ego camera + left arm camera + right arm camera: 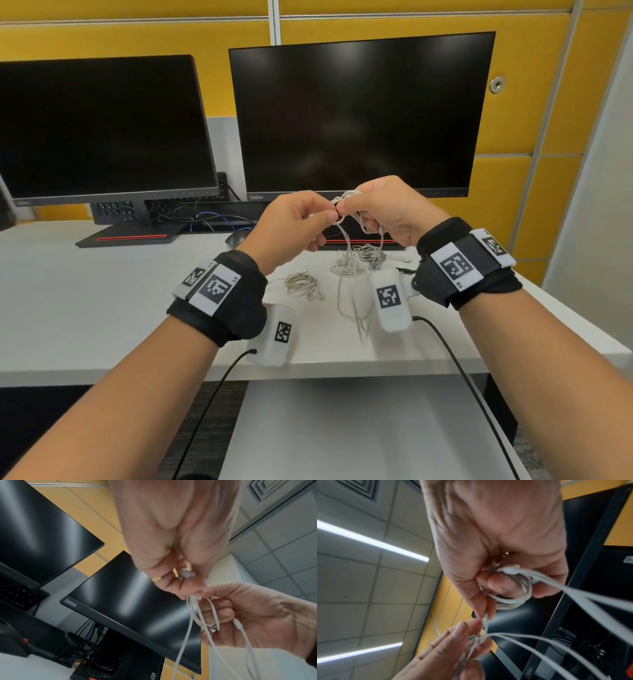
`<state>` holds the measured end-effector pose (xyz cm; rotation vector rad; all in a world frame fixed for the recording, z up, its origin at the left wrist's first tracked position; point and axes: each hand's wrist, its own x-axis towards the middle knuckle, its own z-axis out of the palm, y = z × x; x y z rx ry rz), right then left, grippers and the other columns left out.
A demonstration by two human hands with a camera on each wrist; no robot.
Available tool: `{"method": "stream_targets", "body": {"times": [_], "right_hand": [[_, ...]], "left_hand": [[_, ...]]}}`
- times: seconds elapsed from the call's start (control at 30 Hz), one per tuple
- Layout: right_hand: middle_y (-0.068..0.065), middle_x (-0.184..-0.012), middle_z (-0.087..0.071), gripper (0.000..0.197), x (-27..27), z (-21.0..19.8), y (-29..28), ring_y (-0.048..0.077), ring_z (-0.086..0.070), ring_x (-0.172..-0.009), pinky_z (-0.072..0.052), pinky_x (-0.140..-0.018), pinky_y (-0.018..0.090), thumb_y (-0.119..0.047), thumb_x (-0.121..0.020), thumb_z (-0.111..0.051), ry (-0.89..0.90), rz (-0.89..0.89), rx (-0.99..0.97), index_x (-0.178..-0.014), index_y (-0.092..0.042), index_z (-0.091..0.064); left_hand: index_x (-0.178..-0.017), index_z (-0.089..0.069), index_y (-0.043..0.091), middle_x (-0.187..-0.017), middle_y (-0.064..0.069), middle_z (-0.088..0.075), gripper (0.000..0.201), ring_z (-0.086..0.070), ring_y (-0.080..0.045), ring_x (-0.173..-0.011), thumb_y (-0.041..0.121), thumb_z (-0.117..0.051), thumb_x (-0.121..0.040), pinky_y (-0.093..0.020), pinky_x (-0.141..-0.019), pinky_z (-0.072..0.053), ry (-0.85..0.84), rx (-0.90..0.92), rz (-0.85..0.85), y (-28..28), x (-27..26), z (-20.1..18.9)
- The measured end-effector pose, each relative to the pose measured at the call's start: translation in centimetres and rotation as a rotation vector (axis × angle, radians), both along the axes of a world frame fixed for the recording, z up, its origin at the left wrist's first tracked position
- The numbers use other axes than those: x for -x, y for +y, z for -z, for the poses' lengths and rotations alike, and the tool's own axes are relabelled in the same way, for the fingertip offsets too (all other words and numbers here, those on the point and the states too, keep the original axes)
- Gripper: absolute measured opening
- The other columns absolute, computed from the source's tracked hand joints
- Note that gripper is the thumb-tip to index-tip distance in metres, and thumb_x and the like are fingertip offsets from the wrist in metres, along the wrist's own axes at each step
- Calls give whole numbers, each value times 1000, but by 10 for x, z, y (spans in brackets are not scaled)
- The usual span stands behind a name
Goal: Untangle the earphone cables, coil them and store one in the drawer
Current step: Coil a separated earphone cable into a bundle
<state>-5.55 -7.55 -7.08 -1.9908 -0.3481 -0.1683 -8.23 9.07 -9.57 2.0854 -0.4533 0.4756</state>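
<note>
Left hand (pixel 294 222): raised above the counter (pixel 102 301), thumb and forefinger pinching a strand of the white earphone cable (pixel 346 205); the left wrist view shows an earbud (pixel 186 574) tucked under its curled fingers.
Right hand (pixel 383 209): raised just right of the left hand and touching it at the fingertips, fingers curled round several turns of the same white cable; the right wrist view shows the loops wrapped over a finger and a small knot (pixel 511 570) on top.
White earphone cable: held in the air between both hands, in front of the right monitor (pixel 356 116); loose strands hang from the grip down to the counter.
Beige earphone coil (pixel 303 282): a small bundle lying on the counter, below the left hand and apart from it.
Other cable piles (pixel 359 262): a whitish heap and a greyer one on the counter under the hands, touching or overlapping; how many cables they hold cannot be told.
Containers: no drawer can be made out; a pale flat surface (pixel 342 428) sits below the near counter edge, and what it is cannot be told.
Hidden or unclear: the wrist cameras and their straps cover part of the counter; a dark mouse (pixel 238 238) is half hidden behind the left hand; the hanging strands are blurred.
Left monitor (pixel 102 126): dark, far left, cut off by the frame edge.
</note>
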Motion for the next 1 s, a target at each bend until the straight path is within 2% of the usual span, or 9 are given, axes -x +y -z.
{"method": "stream_targets", "body": {"times": [0.17,0.33,0.43,0.53,0.63,0.7,0.77,0.87,1.0], "right_hand": [[4,-60,-49,18,-4,1,4,15,-42,-52,-40,-61,32,-18,-85,-72,21,85,138,-86,-1,-65],[5,-59,-47,17,-5,3,5,17,-41,-52,-41,-61,33,-17,-84,-73,45,73,153,-79,-4,-64],[2,-57,-46,21,2,1,9,16,-42,-55,-42,-64,34,-22,-92,-65,54,-17,179,-79,-6,-62],[0,-57,-45,26,9,1,13,16,-44,-59,-44,-68,35,-26,-100,-53,66,-100,209,-78,-12,-57],[0,-59,-47,25,9,3,14,16,-46,-59,-43,-69,36,-22,-103,-45,89,-120,186,-82,-12,-54],[-1,-56,-48,23,7,5,16,15,-47,-57,-44,-70,36,-20,-103,-44,115,-138,125,-84,-10,-54],[-2,-52,-49,23,7,6,17,14,-49,-55,-45,-70,36,-20,-103,-43,135,-160,96,-87,-9,-56],[-3,-50,-51,23,7,7,18,11,-52,-52,-44,-68,34,-19,-103,-41,158,-172,121,-87,-9,-54],[-2,-52,-51,25,6,11,19,12,-53,-53,-41,-67,34,-21,-104,-39,208,-159,110,-90,-8,-55]], "left_hand": [[-91,-68,15,-82,-3,-67,7,-63,-3,-65,12,-63,-92,-15,-64,-53,88,196,59,6,2,-8],[-108,-66,11,-98,-6,-69,21,-69,-10,-84,0,-59,-92,-16,-73,-55,267,320,185,11,7,-16],[-109,-69,10,-95,-6,-72,20,-70,-13,-87,6,-61,-92,-19,-76,-57,188,162,84,5,5,-15],[-95,-72,16,-85,-1,-72,8,-70,-7,-77,18,-66,-90,-22,-73,-59,60,-28,-83,0,2,-12],[-81,-64,19,-78,1,-70,9,-68,-8,-71,20,-68,-89,-25,-64,-59,-35,-129,-174,-4,4,-11],[-76,-64,18,-77,1,-65,13,-61,-11,-66,19,-68,-88,-20,-54,-51,-59,-237,-194,-7,6,-12],[-77,-69,16,-78,-1,-65,11,-58,-12,-65,18,-68,-88,-17,-50,-44,-29,-332,-203,-11,9,-13],[-90,-74,15,-90,-5,-69,7,-63,-20,-76,19,-68,-88,-19,-53,-48,48,-404,-182,-9,10,-16],[-101,-73,18,-100,-1,-66,17,-58,-15,-73,13,-59,-93,-17,-51,-44,118,-442,-110,-4,7,-13]]}}
